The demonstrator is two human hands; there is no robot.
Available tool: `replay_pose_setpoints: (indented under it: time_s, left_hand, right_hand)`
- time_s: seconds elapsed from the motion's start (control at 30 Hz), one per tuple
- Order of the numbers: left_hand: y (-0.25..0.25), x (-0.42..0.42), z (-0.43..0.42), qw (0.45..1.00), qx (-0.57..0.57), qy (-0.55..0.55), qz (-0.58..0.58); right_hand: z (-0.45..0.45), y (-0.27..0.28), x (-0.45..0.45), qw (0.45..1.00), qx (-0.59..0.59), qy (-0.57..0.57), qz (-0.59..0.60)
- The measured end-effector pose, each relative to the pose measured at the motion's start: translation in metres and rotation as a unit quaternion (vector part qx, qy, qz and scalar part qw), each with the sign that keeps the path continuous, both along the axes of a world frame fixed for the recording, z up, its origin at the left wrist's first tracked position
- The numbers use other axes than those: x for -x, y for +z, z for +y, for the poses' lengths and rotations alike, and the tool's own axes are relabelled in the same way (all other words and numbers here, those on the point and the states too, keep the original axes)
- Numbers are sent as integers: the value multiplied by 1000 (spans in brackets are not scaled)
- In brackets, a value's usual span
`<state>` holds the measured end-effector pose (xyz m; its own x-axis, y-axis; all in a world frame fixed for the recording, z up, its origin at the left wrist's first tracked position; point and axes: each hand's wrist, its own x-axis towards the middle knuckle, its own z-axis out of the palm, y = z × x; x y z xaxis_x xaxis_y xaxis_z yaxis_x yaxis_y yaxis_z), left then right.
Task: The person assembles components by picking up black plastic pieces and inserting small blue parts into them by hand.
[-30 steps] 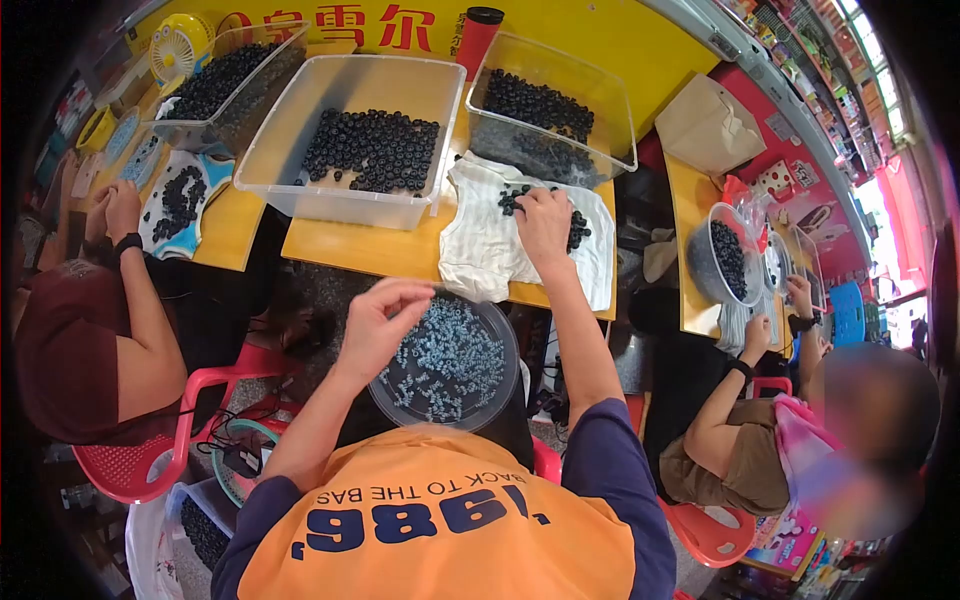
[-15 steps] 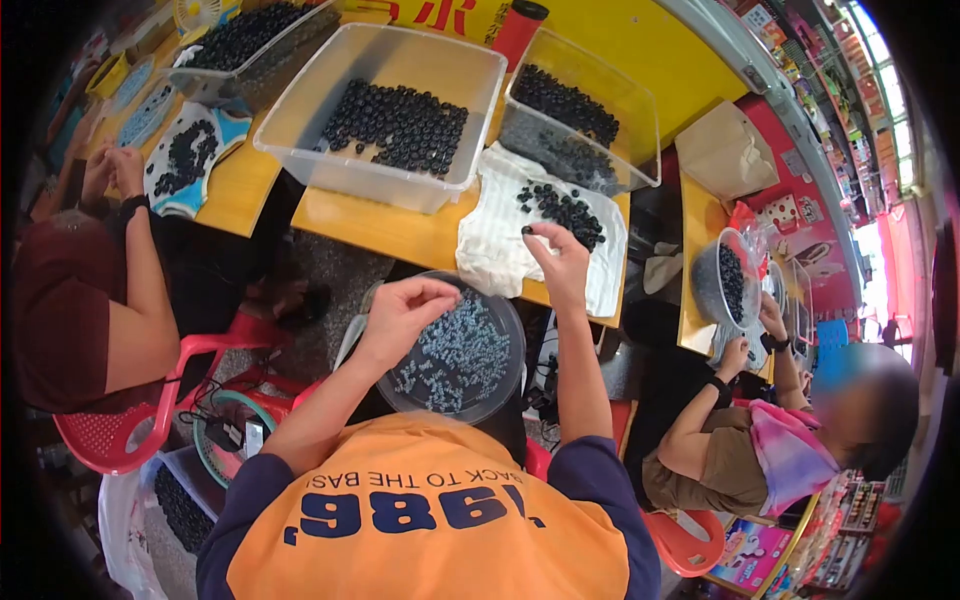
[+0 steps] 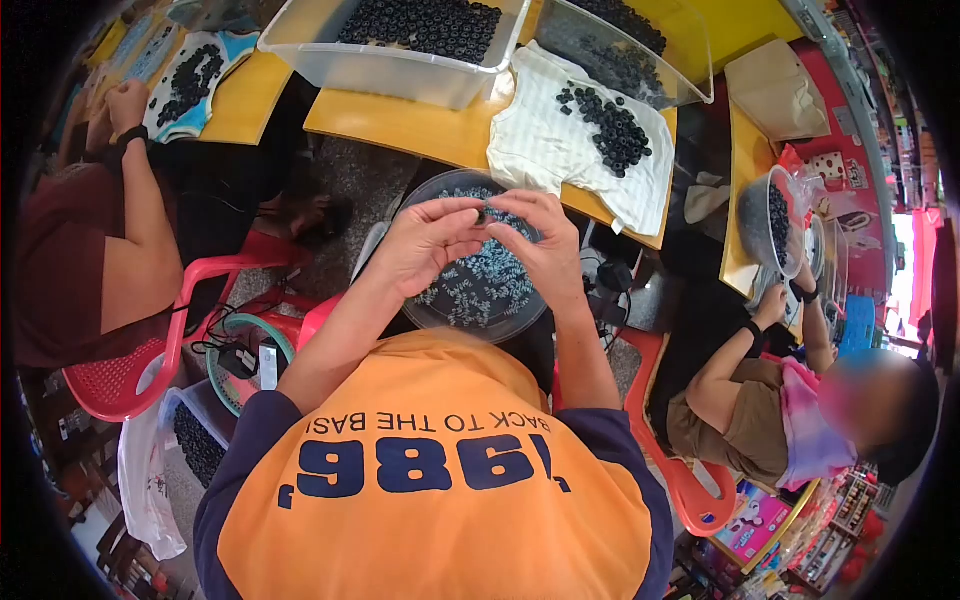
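My left hand and my right hand meet fingertip to fingertip over a round clear tub. A small black round piece shows between them, pinched in my right fingers. The fingers of my left hand are closed against it; whatever they hold is too small to make out. Beneath my hands, the tub contains many tiny light-blue pieces. Beyond my right hand, a pile of black round pieces lies on a white cloth at the table edge.
A large clear bin and another clear bin, both with black pieces, stand on the yellow table. One person sits at left, another at right beside a clear bowl. Red chairs flank me.
My right hand has come down and left from beside the cloth, bringing the black piece to my left hand. My left hand has moved up and right. The camera view has tilted lower.
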<state>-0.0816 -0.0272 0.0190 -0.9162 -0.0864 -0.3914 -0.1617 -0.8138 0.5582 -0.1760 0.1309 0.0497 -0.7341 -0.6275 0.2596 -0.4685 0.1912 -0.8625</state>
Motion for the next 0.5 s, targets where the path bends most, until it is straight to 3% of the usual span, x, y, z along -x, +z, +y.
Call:
replay_pose_setpoints:
  time_s: [0.1, 0.17, 0.23, 0.27, 0.43, 0.5]
  left_hand:
    - [-7, -11, -19, 1000, -26, 10, 9]
    - [-8, -20, -30, 995, -29, 75, 50]
    - [-5, -27, -36, 993, -54, 90, 60]
    - [-5, -29, -38, 992, -48, 96, 65]
    - [-9, -37, -39, 990, -67, 104, 60]
    - [-15, -40, -39, 992, -49, 98, 62]
  right_hand:
    - [11, -3, 5, 996, -62, -5, -62]
    - [19, -26, 7, 995, -95, 4, -2]
    - [23, -38, 3, 962, -184, -2, 202]
    - [25, -44, -1, 956, -185, -2, 230]
    - [31, -56, -23, 945, -218, 67, 234]
    - [37, -54, -22, 959, -202, 109, 163]
